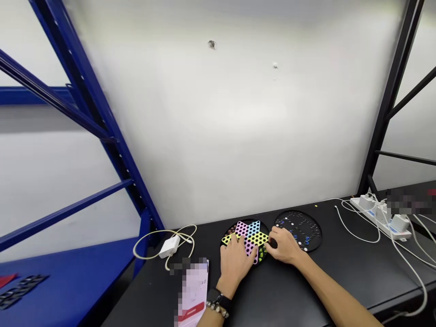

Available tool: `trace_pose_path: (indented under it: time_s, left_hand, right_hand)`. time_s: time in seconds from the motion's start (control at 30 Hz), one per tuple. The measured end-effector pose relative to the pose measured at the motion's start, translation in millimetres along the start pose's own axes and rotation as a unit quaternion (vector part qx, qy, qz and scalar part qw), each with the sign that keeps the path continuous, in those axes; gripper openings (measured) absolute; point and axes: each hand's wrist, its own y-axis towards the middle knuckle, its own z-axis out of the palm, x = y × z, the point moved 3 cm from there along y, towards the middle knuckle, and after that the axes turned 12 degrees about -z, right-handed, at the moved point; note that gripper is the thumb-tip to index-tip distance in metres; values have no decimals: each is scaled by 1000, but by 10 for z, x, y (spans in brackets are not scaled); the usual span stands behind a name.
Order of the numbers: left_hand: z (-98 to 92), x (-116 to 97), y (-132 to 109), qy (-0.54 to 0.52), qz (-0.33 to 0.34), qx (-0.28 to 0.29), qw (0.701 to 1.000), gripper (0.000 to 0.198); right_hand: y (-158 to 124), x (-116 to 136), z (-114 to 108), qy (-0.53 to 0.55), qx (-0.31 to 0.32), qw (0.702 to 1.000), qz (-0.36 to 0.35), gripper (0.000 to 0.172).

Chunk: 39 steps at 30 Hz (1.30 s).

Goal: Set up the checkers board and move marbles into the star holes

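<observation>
Resting loosely spread on the star board (252,236), lower centre, your left hand (236,258); your right hand (282,245) curls (can't tell if gripping) at its right tip.

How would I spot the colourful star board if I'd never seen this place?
Find the black tabletop below the white wall, then the left hand and right hand over it. The star board lies there, partly covered by the left hand. Its pink, yellow and blue points, full of dark holes, set it apart from the round black tray to its right.
</observation>
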Motion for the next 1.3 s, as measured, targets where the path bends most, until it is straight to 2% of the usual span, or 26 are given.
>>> trace_pose_path:
  time_s: [0.1,0.27,0.4,0.53,0.63,0.9,1.0,1.13,1.3]
  left_hand:
    - [30,16,10,-6,-7,0,1000,48]
    - [28,-6,3,-34,-17,16,999,44]
    - [7,-122,-59,-74,20,27,997,38]
    - [-19,-242,-138,-115,85,37,989,26]
    - [-28,-281,-169,-144,114,40,982,19]
    - [73,-257,-148,-194,93,49,975,14]
    - [82,-265,-141,-199,92,53,974,15]
    - [71,-280,-135,-185,84,63,977,15]
    - [53,-289,-145,-176,82,72,978,14]
  right_hand:
    - [-8,39,40,6,37,999,12,20]
    - [-18,-3,40,-32,40,998,27,33]
    - [-7,-20,36,-38,48,997,42,38]
    - [17,-17,48,-48,55,996,55,43]
    - [35,-18,67,-54,69,994,60,43]
    - [131,-8,129,-57,109,987,105,32]
    - [165,10,174,-74,113,984,119,33]
    - [175,32,203,-97,128,981,112,38]
    - [170,11,188,-97,128,982,98,36]
